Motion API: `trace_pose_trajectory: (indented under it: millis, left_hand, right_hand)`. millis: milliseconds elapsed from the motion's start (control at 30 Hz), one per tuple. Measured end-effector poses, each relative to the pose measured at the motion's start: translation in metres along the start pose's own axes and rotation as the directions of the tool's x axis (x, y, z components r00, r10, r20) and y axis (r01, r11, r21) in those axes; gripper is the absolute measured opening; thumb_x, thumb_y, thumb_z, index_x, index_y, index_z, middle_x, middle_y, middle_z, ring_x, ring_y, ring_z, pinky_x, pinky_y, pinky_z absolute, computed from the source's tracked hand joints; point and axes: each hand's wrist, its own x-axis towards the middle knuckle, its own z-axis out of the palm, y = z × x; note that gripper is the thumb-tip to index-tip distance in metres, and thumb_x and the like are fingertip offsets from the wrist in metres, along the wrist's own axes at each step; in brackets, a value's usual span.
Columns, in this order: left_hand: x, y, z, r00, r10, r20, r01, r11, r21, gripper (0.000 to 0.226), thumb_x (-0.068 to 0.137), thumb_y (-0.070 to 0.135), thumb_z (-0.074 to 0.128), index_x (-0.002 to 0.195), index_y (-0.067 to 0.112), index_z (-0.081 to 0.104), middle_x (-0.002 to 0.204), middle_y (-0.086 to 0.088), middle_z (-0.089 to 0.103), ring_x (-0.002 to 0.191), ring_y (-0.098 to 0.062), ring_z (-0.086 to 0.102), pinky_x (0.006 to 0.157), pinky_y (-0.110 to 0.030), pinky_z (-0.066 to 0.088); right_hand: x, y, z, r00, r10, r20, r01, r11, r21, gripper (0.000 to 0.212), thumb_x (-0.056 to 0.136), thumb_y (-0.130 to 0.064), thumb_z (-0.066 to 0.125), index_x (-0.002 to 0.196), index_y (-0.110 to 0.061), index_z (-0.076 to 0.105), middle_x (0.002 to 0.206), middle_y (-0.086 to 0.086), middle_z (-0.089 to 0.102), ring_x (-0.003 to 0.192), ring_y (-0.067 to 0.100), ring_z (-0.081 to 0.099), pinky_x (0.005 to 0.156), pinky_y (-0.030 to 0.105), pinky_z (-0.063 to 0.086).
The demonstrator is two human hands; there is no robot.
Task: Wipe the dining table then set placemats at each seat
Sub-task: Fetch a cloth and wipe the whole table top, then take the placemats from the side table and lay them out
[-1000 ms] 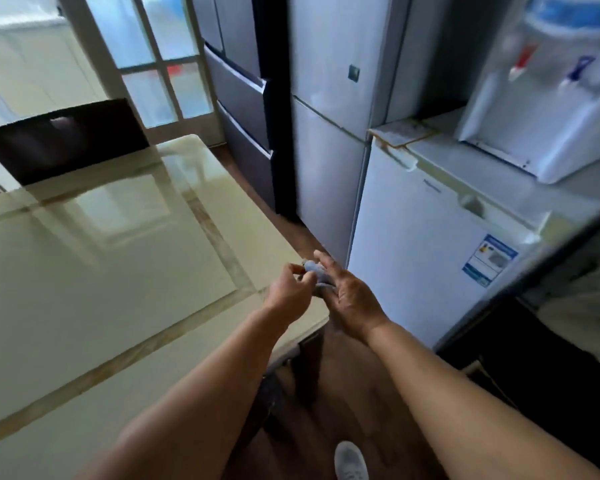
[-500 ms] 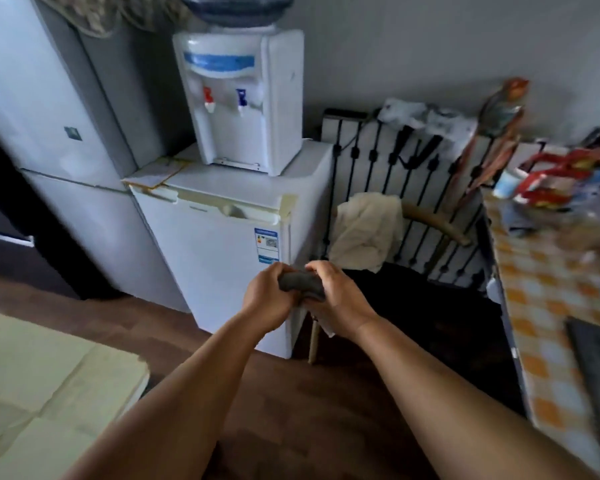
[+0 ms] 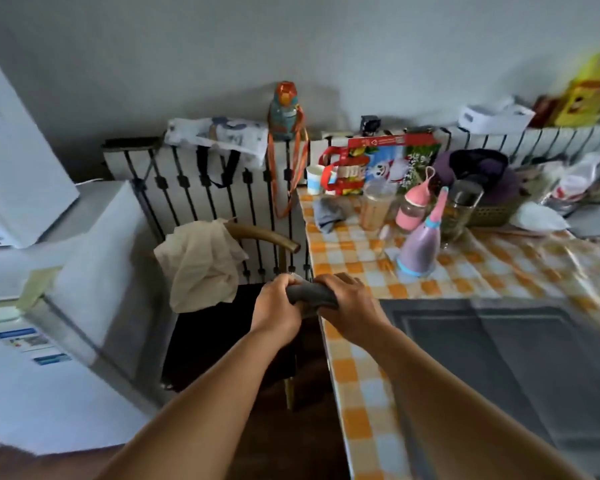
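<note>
A dark grey cloth (image 3: 310, 293), bunched into a roll, is gripped at both ends in front of me. My left hand (image 3: 278, 304) closes on its left end and my right hand (image 3: 349, 306) on its right end. Both hands hover over the near left corner of a side table with an orange-and-white checked cover (image 3: 354, 368). Dark grey placemats (image 3: 499, 362) lie flat on that cover at the right. The dining table is out of view.
A chair (image 3: 264, 237) with a beige cloth (image 3: 201, 265) draped on it stands left of the side table. Bottles, cups and bags (image 3: 420, 237) crowd the table's far side. A white small fridge (image 3: 66, 306) is at the left, a radiator cover (image 3: 187, 188) behind.
My view has swung right, from the dining table past the fridge and water dispenser to the checked side table. Both hands kept hold of the cloth throughout.
</note>
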Motion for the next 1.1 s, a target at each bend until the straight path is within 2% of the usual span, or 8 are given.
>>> trace_pose_trajectory:
  millis: [67, 233, 433, 567, 700, 800, 933, 1100]
  left_hand:
    - [0.024, 0.017, 0.034, 1.000, 0.008, 0.023, -0.008, 1.000, 0.002, 0.023, 0.084, 0.012, 0.059, 0.099, 0.029, 0.054, 0.098, 0.004, 0.058, 0.082, -0.012, 0.054, 0.061, -0.018, 0.040]
    - [0.083, 0.038, 0.100, 0.997, -0.040, 0.063, 0.039, 0.999, 0.020, 0.031, 0.084, 0.013, 0.056, 0.110, 0.030, 0.056, 0.116, -0.003, 0.054, 0.096, -0.022, 0.058, 0.085, -0.037, 0.052]
    - [0.134, 0.029, 0.143, 0.995, -0.088, 0.052, 0.081, 0.989, 0.121, 0.051, 0.087, 0.011, 0.054, 0.134, 0.025, 0.039, 0.139, -0.005, 0.032, 0.114, -0.030, 0.049, 0.097, -0.034, 0.043]
    - [0.149, 0.017, 0.157, 0.953, -0.181, 0.242, 0.148, 0.978, 0.148, 0.077, 0.086, 0.005, 0.053, 0.145, 0.035, 0.013, 0.155, -0.002, 0.001, 0.134, -0.031, 0.032, 0.086, -0.022, 0.036]
    - [0.138, 0.012, 0.162, 0.941, -0.214, 0.260, 0.187, 0.974, 0.124, 0.081, 0.086, -0.003, 0.047, 0.145, 0.037, 0.009, 0.156, 0.003, -0.003, 0.139, -0.027, 0.024, 0.083, -0.018, 0.034]
    - [0.118, 0.018, 0.160, 0.952, -0.221, 0.213, 0.210, 0.975, 0.072, 0.078, 0.085, -0.003, 0.047, 0.144, 0.036, 0.015, 0.155, 0.002, 0.006, 0.139, -0.029, 0.024, 0.085, -0.017, 0.038]
    - [0.069, 0.038, 0.163, 0.941, -0.271, 0.204, 0.278, 0.960, -0.006, 0.064, 0.086, 0.003, 0.051, 0.139, 0.030, 0.028, 0.142, -0.007, 0.028, 0.123, -0.035, 0.041, 0.095, -0.041, 0.047]
    - [0.017, 0.043, 0.171, 0.876, -0.424, 0.231, 0.453, 0.886, -0.093, 0.049, 0.084, 0.010, 0.052, 0.131, 0.018, 0.040, 0.132, -0.014, 0.046, 0.115, -0.034, 0.051, 0.095, -0.042, 0.048]
  right_hand:
    - [0.013, 0.042, -0.009, 1.000, 0.022, 0.008, -0.022, 1.000, 0.000, 0.044, 0.084, -0.032, 0.058, 0.127, -0.026, 0.049, 0.122, 0.003, 0.052, 0.111, 0.027, 0.047, 0.092, 0.039, 0.042]
    - [0.056, 0.122, -0.008, 0.997, 0.071, -0.016, -0.071, 0.997, 0.001, 0.044, 0.082, -0.032, 0.059, 0.126, -0.026, 0.054, 0.122, 0.004, 0.055, 0.114, 0.028, 0.048, 0.098, 0.039, 0.038]
    - [0.100, 0.171, 0.020, 0.992, -0.007, -0.129, -0.004, 0.997, -0.081, 0.047, 0.076, -0.034, 0.057, 0.122, -0.024, 0.056, 0.116, 0.005, 0.062, 0.107, 0.034, 0.055, 0.089, 0.046, 0.042]
    - [0.115, 0.193, 0.045, 0.995, 0.088, 0.041, -0.080, 0.982, -0.173, 0.065, 0.086, -0.042, 0.053, 0.144, -0.031, 0.028, 0.150, -0.004, 0.037, 0.138, 0.023, 0.028, 0.110, 0.042, 0.020]
    - [0.107, 0.197, 0.059, 0.987, 0.131, 0.093, -0.117, 0.983, -0.142, 0.064, 0.092, -0.041, 0.043, 0.148, -0.031, 0.015, 0.157, -0.009, 0.018, 0.145, 0.014, 0.012, 0.115, 0.038, 0.009]
    - [0.088, 0.183, 0.053, 0.989, 0.140, 0.038, -0.136, 0.986, -0.096, 0.063, 0.093, -0.037, 0.044, 0.148, -0.031, 0.014, 0.158, -0.007, 0.015, 0.145, 0.015, 0.012, 0.115, 0.037, 0.012]
    - [0.040, 0.154, 0.032, 0.961, 0.269, -0.060, -0.270, 0.963, -0.009, 0.056, 0.087, -0.022, 0.052, 0.141, -0.026, 0.034, 0.146, 0.002, 0.039, 0.134, 0.025, 0.034, 0.109, 0.038, 0.027]
    - [-0.028, 0.129, 0.018, 0.915, 0.404, 0.010, -0.404, 0.912, 0.067, 0.049, 0.085, -0.022, 0.055, 0.132, -0.026, 0.043, 0.131, 0.006, 0.047, 0.123, 0.027, 0.041, 0.097, 0.038, 0.037]
